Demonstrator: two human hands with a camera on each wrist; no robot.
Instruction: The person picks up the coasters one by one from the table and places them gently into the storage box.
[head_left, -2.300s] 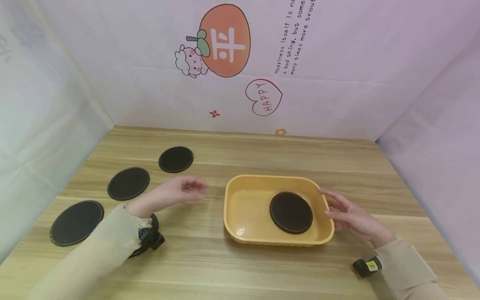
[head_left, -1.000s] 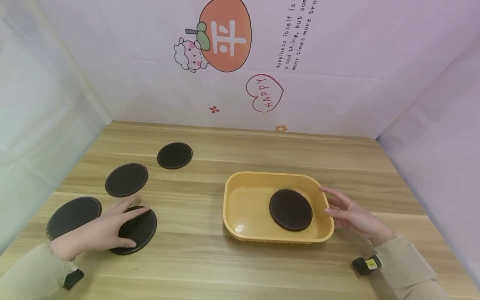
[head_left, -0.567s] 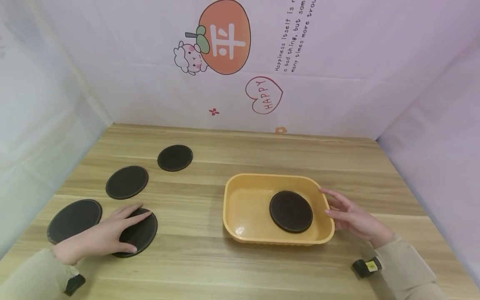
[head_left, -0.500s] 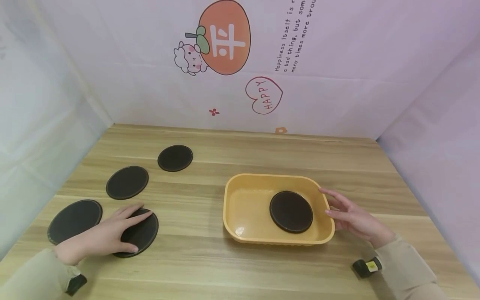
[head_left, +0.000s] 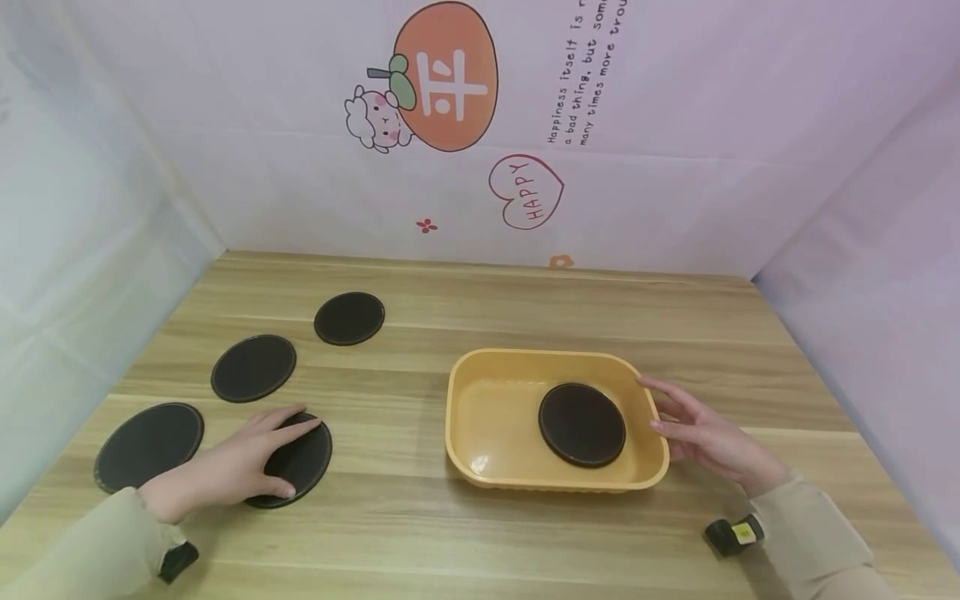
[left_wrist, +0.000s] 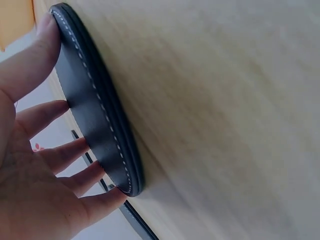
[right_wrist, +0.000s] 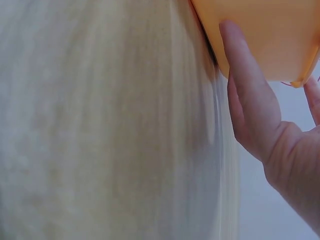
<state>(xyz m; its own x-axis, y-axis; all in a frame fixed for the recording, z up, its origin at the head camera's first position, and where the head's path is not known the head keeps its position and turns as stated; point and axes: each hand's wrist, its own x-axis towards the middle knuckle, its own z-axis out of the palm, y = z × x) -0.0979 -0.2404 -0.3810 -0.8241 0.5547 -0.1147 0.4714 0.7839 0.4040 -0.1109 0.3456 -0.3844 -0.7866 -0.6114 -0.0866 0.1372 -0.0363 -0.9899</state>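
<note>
My left hand [head_left: 238, 463] spans a round black coaster [head_left: 306, 460] at the front left, its thumb on one edge and fingertips along the other. In the left wrist view, white stitching runs round the rim of this coaster [left_wrist: 85, 100]. My right hand [head_left: 708, 433] rests against the right end of a yellow plastic basin [head_left: 480, 483], thumb and index finger at its rim. The right wrist view shows the basin [right_wrist: 270, 45] with a fingertip laid on its outer wall. Inside the basin, toward its right, lies another black coaster [head_left: 582, 425].
Three more black coasters lie at left: one at the back [head_left: 349, 318], one in the middle [head_left: 253, 367] and one by my left wrist [head_left: 148, 446]. Wooden table boards [head_left: 420, 542] run under everything. Printed white cloth [head_left: 300, 183] walls in the back and sides.
My left hand came back from beside the basin, settled over the front-left coaster and slid with it a little to the right. The right hand and basin have stayed put.
</note>
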